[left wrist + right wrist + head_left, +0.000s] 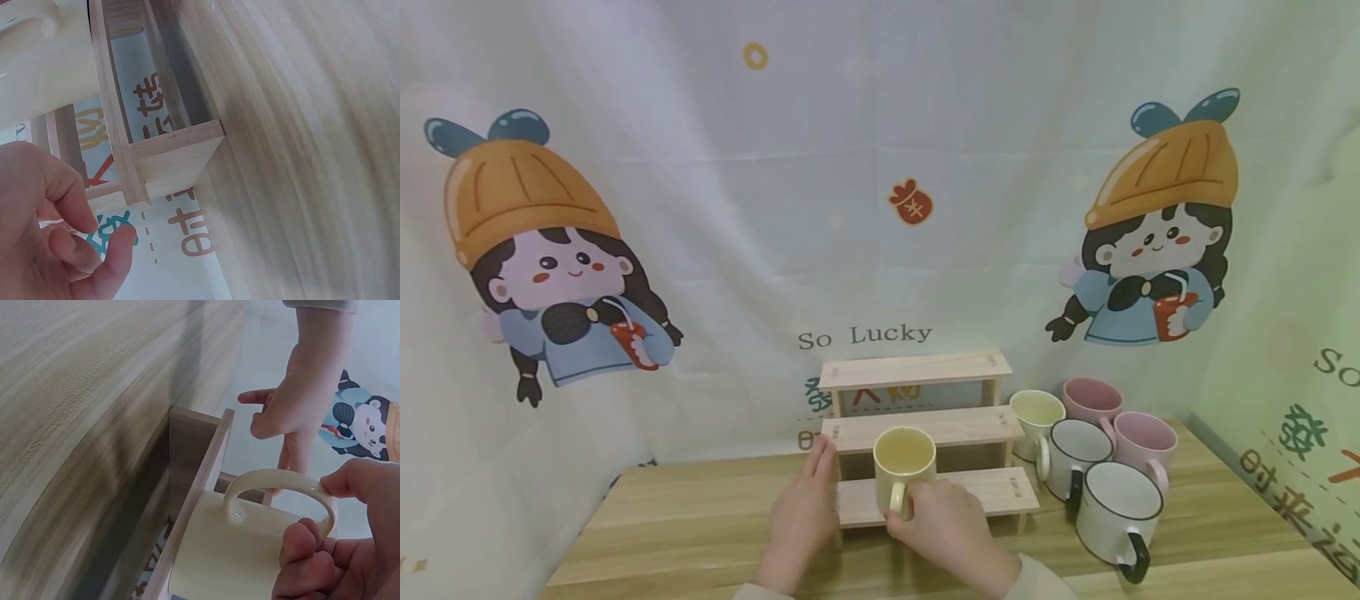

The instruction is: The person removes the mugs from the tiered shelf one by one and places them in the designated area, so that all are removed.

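A pale yellow mug [889,479] stands upright at the lowest tier of a three-tier wooden step rack [958,427]. My right hand [947,521] holds its handle [275,479], with thumb and fingers pinched at the loop in the right wrist view. The mug's body [219,550] comes right up to the tier's board. At the rack's left end, my left hand [801,512] has extended fingertips touching the middle tier. The left wrist view shows that hand's other fingers [119,253] loosely bent beside the rack's end, with nothing between them.
Right of the rack stand several mugs: another yellow one [1026,425], two pink ones [1150,454] and two white ones with black rims and handles [1108,525]. A printed cloth [737,250] hangs behind the wood-grain table [662,533].
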Available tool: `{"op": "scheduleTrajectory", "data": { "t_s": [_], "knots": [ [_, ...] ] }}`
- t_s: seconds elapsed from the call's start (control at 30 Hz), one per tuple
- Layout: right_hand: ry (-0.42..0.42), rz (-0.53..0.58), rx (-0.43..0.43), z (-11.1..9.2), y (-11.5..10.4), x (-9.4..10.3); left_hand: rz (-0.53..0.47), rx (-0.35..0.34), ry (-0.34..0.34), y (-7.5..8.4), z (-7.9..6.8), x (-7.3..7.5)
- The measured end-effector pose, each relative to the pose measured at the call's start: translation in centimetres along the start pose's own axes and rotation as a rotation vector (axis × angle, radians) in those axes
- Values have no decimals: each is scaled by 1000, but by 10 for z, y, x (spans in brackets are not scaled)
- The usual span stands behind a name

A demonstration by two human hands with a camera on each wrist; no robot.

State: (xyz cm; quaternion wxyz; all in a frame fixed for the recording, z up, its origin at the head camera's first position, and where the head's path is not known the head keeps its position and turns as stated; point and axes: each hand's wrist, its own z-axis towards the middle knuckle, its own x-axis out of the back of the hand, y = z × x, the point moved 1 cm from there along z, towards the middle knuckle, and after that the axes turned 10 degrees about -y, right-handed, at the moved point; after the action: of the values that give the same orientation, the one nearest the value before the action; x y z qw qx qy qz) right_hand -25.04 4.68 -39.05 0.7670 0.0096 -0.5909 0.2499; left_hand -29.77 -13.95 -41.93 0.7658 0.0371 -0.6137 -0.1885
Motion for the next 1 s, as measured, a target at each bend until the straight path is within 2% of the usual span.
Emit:
{"op": "scheduleTrajectory", "data": {
  "t_s": [0.13, 0.47, 0.73, 1.0],
  "knots": [
    [-36, 38, -39, -3, 3, 4, -8, 10, -3, -1, -1, -2],
    [-32, 42, -136, -8, 22, 12, -6, 17, -10, 0, 0, -4],
    [44, 21, -56, -4, 34, 14, -4, 19, -18, 2, -1, -1],
    [112, -27, 12, -4, 38, 7, -9, 15, -19, 2, -1, -1]
  ]
}}
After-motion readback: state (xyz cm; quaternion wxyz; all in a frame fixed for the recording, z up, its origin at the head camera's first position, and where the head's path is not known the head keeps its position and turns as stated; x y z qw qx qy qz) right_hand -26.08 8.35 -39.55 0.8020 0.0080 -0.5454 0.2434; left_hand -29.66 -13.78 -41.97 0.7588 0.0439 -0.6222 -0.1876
